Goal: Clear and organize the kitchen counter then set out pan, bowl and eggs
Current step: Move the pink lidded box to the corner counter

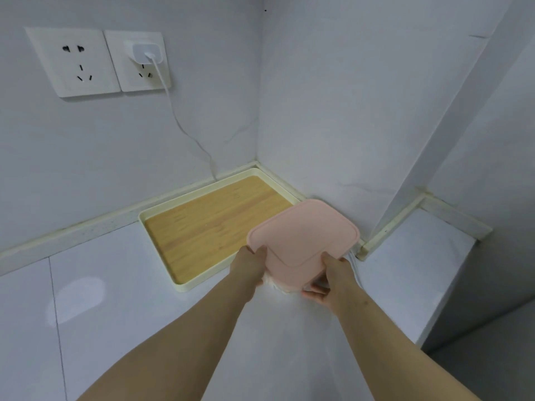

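Container (304, 235), near-square with its pink lid facing up and tilted toward the camera, is held right of frame centre, overlapping the tray's (183, 286) right end. Left hand (250, 266) and right hand (327, 280) grip its near corners, thumbs on the lid.

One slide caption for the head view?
Left hand and right hand hold a pink-lidded container near a wooden tray.

Both bare forearms reach forward from the lower edge and converge. The left hand (249, 266) grips the near-left edge of a pink-lidded container (304, 230), thumb on top. The right hand (330, 280) grips its near-right corner, thumb on top and fingers curled beneath.
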`<state>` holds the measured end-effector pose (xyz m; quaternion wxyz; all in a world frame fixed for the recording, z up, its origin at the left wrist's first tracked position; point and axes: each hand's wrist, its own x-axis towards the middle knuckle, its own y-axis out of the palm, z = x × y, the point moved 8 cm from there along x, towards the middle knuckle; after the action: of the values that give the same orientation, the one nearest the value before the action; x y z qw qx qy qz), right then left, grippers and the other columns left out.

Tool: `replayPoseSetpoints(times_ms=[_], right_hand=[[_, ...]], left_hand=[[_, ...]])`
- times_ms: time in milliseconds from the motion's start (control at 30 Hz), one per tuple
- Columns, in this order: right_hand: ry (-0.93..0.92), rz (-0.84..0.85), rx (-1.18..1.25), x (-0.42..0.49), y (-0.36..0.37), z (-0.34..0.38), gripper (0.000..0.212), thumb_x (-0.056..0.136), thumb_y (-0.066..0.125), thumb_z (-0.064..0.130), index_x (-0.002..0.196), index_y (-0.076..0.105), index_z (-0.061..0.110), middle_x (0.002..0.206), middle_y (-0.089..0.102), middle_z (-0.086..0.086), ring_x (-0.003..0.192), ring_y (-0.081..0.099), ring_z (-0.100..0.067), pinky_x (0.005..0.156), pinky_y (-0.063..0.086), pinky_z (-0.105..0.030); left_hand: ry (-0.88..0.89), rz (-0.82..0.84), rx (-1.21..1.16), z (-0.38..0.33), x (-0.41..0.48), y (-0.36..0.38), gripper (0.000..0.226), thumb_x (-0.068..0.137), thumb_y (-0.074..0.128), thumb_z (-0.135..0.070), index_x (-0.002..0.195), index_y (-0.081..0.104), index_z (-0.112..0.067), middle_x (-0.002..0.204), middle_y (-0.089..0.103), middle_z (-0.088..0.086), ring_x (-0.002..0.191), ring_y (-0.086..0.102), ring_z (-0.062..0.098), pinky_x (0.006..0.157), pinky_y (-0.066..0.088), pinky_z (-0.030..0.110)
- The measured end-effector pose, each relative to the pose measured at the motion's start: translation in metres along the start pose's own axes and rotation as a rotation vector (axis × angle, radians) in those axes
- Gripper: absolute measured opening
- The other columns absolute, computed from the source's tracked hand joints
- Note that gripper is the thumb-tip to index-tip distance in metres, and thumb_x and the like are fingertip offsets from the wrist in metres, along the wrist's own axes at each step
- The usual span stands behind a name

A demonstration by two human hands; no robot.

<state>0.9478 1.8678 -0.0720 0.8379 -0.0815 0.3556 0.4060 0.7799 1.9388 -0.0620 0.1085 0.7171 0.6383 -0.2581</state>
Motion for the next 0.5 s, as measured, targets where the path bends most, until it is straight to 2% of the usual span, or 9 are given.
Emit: replayPoseSetpoints(times_ms=[67, 200, 267, 367, 500], right_hand=[[-0.011, -0.002, -0.002, 0.001, -0.0004, 0.001, 0.04, 0.098, 0.043, 0.022, 0.138, 0.037, 0.02, 0.135, 0.044, -0.014, 0.104, 0.049, -0.035, 0.062, 0.049, -0.05], [-0.017, -0.007, -0.01, 0.0015, -0.0017, 0.0015, 0.041, 0.098, 0.044, 0.023, 0.138, 0.036, 0.02, 0.136, 0.044, -0.014, 0.106, 0.049, -0.035, 0.061, 0.05, -0.049], [-0.013, -0.013, -0.008, 0.001, -0.0024, 0.0009, 0.041, 0.098, 0.044, 0.024, 0.139, 0.035, 0.021, 0.136, 0.044, -0.013, 0.11, 0.05, -0.036, 0.063, 0.05, -0.051], [-0.014, 0.001, -0.004, 0.0004, -0.0016, -0.0009, 0.04, 0.099, 0.042, 0.025, 0.138, 0.034, 0.022, 0.135, 0.045, -0.012, 0.106, 0.05, -0.034, 0.067, 0.051, -0.052], [-0.022, -0.004, -0.018, 0.0014, 0.0001, -0.0031, 0.043, 0.099, 0.04, 0.03, 0.14, 0.028, 0.025, 0.134, 0.045, -0.01, 0.104, 0.051, -0.032, 0.071, 0.05, -0.052]], left_hand=[[0.02, -0.019, 0.046, -0.0001, 0.0028, -0.0002, 0.035, 0.097, 0.042, -0.035, 0.117, 0.043, -0.007, 0.103, 0.053, 0.013, 0.075, 0.051, 0.024, 0.079, 0.049, 0.038], [0.035, -0.015, 0.071, -0.0002, 0.0038, -0.0013, 0.027, 0.096, 0.043, -0.038, 0.106, 0.039, -0.013, 0.104, 0.054, 0.014, 0.083, 0.052, 0.028, 0.073, 0.047, 0.036], [0.051, -0.013, 0.078, -0.0001, 0.0038, -0.0015, 0.031, 0.095, 0.044, -0.039, 0.109, 0.04, -0.011, 0.102, 0.055, 0.014, 0.083, 0.051, 0.028, 0.07, 0.044, 0.034], [0.063, -0.015, 0.064, 0.0005, 0.0015, -0.0014, 0.041, 0.095, 0.044, -0.039, 0.122, 0.039, -0.007, 0.1, 0.049, 0.008, 0.086, 0.047, 0.025, 0.072, 0.038, 0.033], [0.061, -0.029, 0.038, -0.0013, -0.0031, -0.0004, 0.048, 0.096, 0.046, -0.037, 0.131, 0.035, -0.007, 0.111, 0.047, 0.007, 0.095, 0.045, 0.023, 0.079, 0.037, 0.033]])
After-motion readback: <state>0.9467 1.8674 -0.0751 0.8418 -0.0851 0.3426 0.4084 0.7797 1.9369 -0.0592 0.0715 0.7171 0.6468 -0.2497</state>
